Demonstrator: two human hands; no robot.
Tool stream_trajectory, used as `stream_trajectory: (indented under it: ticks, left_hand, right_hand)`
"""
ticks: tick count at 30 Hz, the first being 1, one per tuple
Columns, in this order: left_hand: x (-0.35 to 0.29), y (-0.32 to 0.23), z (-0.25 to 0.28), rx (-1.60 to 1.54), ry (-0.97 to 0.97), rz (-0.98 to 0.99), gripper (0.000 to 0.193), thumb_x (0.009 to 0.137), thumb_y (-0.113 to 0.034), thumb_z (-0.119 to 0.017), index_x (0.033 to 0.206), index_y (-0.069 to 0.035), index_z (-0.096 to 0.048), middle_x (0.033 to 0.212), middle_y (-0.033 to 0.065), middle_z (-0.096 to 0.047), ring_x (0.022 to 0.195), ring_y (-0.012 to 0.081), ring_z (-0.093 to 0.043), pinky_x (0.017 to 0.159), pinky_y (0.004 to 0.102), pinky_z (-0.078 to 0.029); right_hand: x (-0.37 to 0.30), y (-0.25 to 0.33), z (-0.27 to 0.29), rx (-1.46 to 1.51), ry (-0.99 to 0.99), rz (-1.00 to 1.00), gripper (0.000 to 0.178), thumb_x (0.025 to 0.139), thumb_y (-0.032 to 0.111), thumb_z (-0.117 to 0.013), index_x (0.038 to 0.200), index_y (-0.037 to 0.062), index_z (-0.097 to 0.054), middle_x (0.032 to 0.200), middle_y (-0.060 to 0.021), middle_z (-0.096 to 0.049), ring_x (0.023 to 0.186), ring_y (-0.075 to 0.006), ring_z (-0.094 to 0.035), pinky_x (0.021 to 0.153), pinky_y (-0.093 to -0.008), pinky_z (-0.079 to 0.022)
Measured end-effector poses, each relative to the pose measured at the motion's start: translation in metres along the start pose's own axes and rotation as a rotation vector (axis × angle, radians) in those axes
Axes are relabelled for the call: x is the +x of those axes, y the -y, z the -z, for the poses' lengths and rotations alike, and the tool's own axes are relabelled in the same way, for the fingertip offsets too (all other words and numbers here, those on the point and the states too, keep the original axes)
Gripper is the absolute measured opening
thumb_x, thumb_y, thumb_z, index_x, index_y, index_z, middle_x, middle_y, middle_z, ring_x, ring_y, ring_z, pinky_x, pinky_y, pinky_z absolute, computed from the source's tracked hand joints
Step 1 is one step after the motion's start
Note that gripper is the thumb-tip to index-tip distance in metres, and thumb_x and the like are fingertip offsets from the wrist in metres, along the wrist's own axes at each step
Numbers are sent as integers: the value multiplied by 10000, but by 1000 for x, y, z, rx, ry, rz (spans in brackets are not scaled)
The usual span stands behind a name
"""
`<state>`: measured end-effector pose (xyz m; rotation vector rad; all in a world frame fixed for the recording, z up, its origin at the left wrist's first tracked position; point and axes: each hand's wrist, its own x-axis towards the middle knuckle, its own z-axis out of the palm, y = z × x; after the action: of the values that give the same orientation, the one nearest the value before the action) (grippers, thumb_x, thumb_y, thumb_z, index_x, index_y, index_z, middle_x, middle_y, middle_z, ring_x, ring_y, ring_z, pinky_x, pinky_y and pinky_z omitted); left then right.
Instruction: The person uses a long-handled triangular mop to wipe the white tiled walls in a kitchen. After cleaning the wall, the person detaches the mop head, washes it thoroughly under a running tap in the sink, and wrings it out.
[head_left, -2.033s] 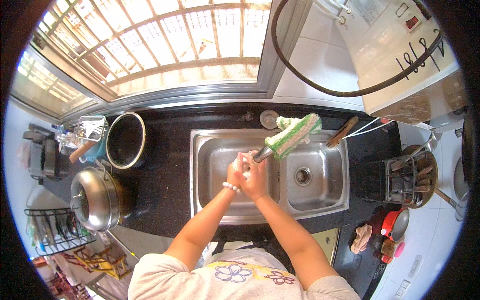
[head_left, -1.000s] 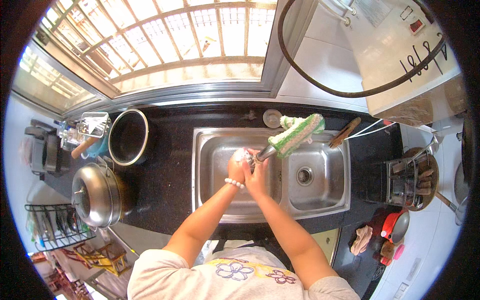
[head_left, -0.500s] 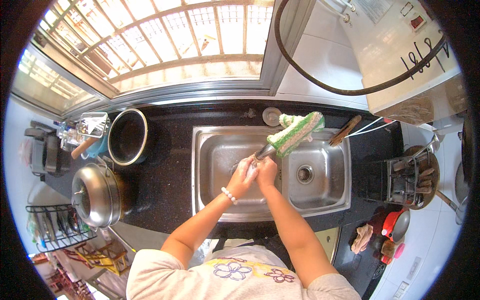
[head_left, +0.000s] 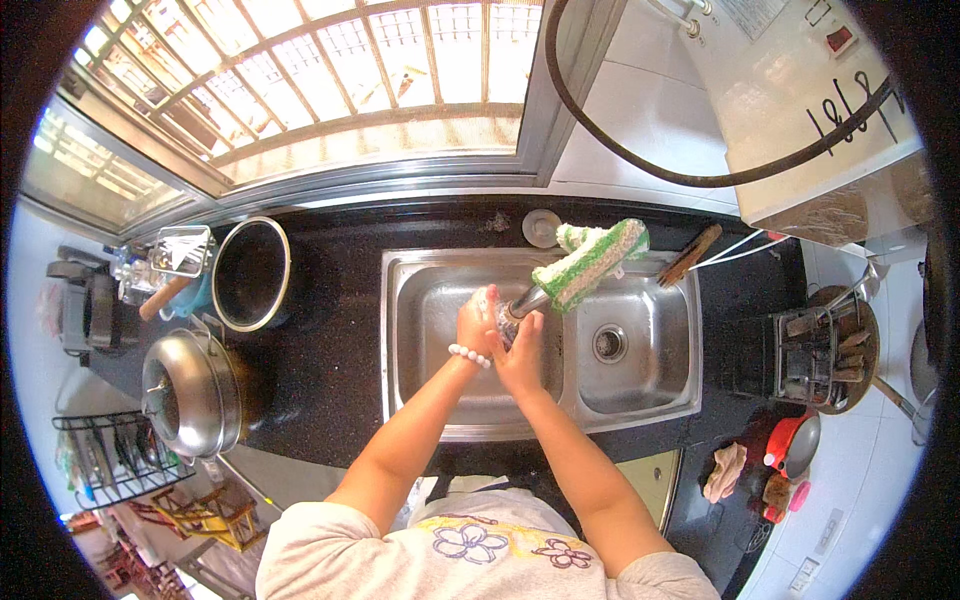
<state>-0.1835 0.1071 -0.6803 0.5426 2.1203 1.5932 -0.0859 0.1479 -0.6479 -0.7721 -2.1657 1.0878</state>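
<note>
Over the left basin of a steel double sink [head_left: 420, 258], my two hands are at the metal spout of a faucet [head_left: 530, 299]. A green and white cloth [head_left: 585, 265] is draped over the faucet's body. My left hand [head_left: 478, 322], with a white bead bracelet [head_left: 469, 355] at the wrist, is beside the spout's end, fingers stretched out. Close by on the right, my right hand [head_left: 520, 355] has its fingers extended too, and the hands meet near the wrists. A speckled, glinting patch, seemingly running water, shows between them. Neither hand visibly grips anything.
On the black counter to the left are a dark round pot [head_left: 252, 275] and a lidded steel pot [head_left: 190, 390]. A small white dish [head_left: 541, 228] sits behind the sink. To the right are a wooden piece [head_left: 690, 255], a utensil rack [head_left: 810, 355] and a crumpled cloth [head_left: 725, 472].
My hands, clasped together just below the spout half a second ago, have parted at the fingers. The left has shifted slightly up and left; the speckled patch now shows between them.
</note>
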Motion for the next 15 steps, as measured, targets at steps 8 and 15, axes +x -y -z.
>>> stream_trajectory:
  ticks: [8, 15]
  left_hand:
    - [-7, -21, 1, -364, 161, 317, 558, 967, -463, -277, 919, 8, -572, 859, 122, -588, 775, 231, -528, 753, 340, -432]
    - [-34, -41, 19, 152, 174, -463, 367, 775, -182, -664, 1075, 1, -555, 1137, 208, -498, 1044, 340, -489, 887, 404, -406]
  right_hand:
    - [17, -2, 13, -140, 95, -77, 402, 840, 382, -582, 1010, 17, -573, 913, -186, -600, 782, -385, -580, 664, -434, -457]
    - [25, -53, -8, 371, 74, -715, 329, 887, 306, -475, 975, 17, -607, 1033, -161, -589, 869, -292, -586, 689, -398, -460]
